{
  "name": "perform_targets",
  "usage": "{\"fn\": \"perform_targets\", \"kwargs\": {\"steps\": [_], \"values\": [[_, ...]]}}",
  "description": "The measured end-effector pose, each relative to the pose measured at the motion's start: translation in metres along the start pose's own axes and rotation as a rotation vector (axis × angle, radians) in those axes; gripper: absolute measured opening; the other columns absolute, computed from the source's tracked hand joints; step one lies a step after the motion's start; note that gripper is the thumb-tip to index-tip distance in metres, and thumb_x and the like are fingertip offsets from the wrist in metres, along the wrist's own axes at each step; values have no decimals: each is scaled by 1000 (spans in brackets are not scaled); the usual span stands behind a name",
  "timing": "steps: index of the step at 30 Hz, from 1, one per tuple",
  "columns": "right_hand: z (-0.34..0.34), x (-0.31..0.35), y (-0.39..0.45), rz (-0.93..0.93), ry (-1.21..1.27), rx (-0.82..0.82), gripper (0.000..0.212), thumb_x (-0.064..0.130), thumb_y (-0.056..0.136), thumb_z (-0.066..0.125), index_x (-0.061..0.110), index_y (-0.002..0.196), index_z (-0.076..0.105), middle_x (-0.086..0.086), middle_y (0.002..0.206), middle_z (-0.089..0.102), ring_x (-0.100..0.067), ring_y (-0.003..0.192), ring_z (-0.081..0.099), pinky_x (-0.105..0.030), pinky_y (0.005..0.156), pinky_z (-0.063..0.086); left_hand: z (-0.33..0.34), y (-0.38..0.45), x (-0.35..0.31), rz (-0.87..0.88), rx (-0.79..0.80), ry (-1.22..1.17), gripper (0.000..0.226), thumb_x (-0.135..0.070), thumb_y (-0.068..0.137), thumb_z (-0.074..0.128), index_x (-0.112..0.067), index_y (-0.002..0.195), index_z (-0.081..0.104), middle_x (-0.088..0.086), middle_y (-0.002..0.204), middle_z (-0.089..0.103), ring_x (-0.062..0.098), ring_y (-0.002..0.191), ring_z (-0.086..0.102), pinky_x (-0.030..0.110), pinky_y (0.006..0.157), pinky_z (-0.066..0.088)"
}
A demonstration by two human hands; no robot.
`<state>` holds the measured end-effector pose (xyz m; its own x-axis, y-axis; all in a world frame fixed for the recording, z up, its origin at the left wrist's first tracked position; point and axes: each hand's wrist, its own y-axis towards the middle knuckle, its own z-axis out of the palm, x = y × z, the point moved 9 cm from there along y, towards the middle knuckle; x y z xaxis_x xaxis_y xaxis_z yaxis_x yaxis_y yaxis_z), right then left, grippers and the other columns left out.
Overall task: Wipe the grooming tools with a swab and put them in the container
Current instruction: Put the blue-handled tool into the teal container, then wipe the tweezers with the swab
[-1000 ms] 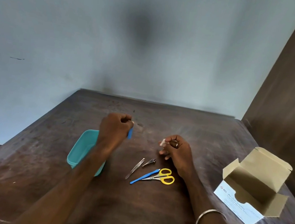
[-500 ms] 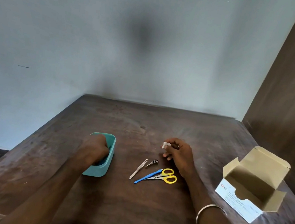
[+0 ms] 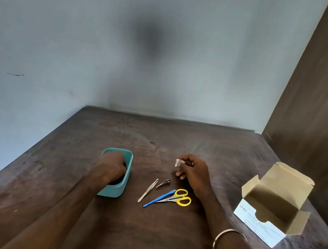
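My left hand [image 3: 110,166] reaches down into the teal container [image 3: 128,169], and its fingers are hidden inside, so what it holds does not show. My right hand [image 3: 194,175] hovers right of centre and pinches a small white swab [image 3: 178,163]. On the table between the hands lie silver tweezers [image 3: 148,190], a small nail clipper [image 3: 164,183], a thin blue-handled tool [image 3: 159,198] and yellow-handled scissors [image 3: 180,198].
An open cardboard box of alcohol swabs [image 3: 274,205] stands at the right of the dark wooden table [image 3: 143,237]. A brown wooden panel [image 3: 319,104] rises along the right side, and a pale wall stands behind the table.
My left hand, which held a small blue item above the table, has gone down into the teal container and stays there. My right hand has kept the swab almost still.
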<state>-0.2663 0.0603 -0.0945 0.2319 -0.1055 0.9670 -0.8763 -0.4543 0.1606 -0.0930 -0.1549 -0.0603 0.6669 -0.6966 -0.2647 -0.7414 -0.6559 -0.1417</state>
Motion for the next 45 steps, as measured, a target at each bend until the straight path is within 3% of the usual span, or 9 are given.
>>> {"fn": "perform_targets", "kwargs": {"steps": [6, 10, 13, 16, 21, 25, 33, 40, 45], "values": [[1, 0, 0, -14, 33, 13, 5, 6, 86, 75, 5, 91, 73, -11, 77, 76, -21, 56, 69, -28, 51, 54, -9, -1, -2, 3, -36, 8, 20, -10, 86, 59, -8, 99, 75, 8, 90, 73, 20, 79, 70, 33, 74, 60], [1, -1, 0, -15, 32, 16, 5, 8, 87, 74, 6, 92, 73, -8, 78, 77, -20, 56, 70, -29, 52, 55, -43, -28, -29, 132, -389, 129, 23, -20, 93, 55, -15, 105, 73, 9, 102, 74, 24, 90, 69, 33, 76, 50], [2, -2, 1, -4, 41, 17, 4, 7, 88, 73, 6, 92, 73, -9, 78, 77, -21, 56, 69, -29, 52, 55, -56, -57, -55, 254, -559, 5, 21, -27, 93, 57, -15, 97, 74, 8, 98, 73, 26, 86, 68, 35, 76, 53], [3, -5, 3, 3, 69, 23, 3, 6, 88, 73, 8, 90, 73, -10, 77, 76, -22, 56, 67, -30, 51, 54, -43, -69, -77, 301, -437, -70, 21, -34, 93, 59, -22, 99, 74, 1, 99, 74, 21, 88, 69, 34, 77, 55], [3, -7, 5, 5, 65, 25, 5, 6, 88, 72, 11, 89, 72, -8, 76, 76, -22, 56, 68, -30, 52, 53, 8, -74, -101, 352, -122, 59, 26, -38, 90, 61, -21, 105, 74, 1, 104, 73, 20, 96, 67, 28, 77, 48], [2, -8, 5, 2, 63, 24, 4, 7, 88, 72, 11, 89, 72, -8, 77, 76, -22, 56, 68, -31, 52, 53, 39, -75, -103, 354, 24, 65, 25, -37, 92, 62, -23, 109, 74, 1, 106, 73, 18, 94, 66, 34, 83, 53], [3, -5, 5, 3, 98, 38, 4, 9, 88, 73, 11, 91, 73, -10, 82, 78, -23, 59, 70, -29, 50, 52, 52, -70, -101, 327, 92, 72, 22, -31, 94, 61, -22, 110, 74, 2, 106, 71, 17, 94, 65, 35, 87, 55], [3, -5, 8, 36, 57, 45, 8, 15, 88, 75, 10, 93, 72, -6, 85, 79, -20, 50, 65, -25, 39, 38, 53, -65, -98, 305, 134, -72, 24, -31, 90, 69, -21, 111, 74, -2, 105, 74, 11, 93, 66, 31, 87, 55], [4, -7, 13, 87, 61, 59, 8, 14, 88, 74, 6, 89, 72, -6, 84, 79, -15, 44, 58, -23, 38, 34, 38, -66, -95, 309, 0, -194, 16, -29, 88, 69, -23, 100, 78, -7, 97, 75, 5, 82, 65, 22, 75, 50]]}}
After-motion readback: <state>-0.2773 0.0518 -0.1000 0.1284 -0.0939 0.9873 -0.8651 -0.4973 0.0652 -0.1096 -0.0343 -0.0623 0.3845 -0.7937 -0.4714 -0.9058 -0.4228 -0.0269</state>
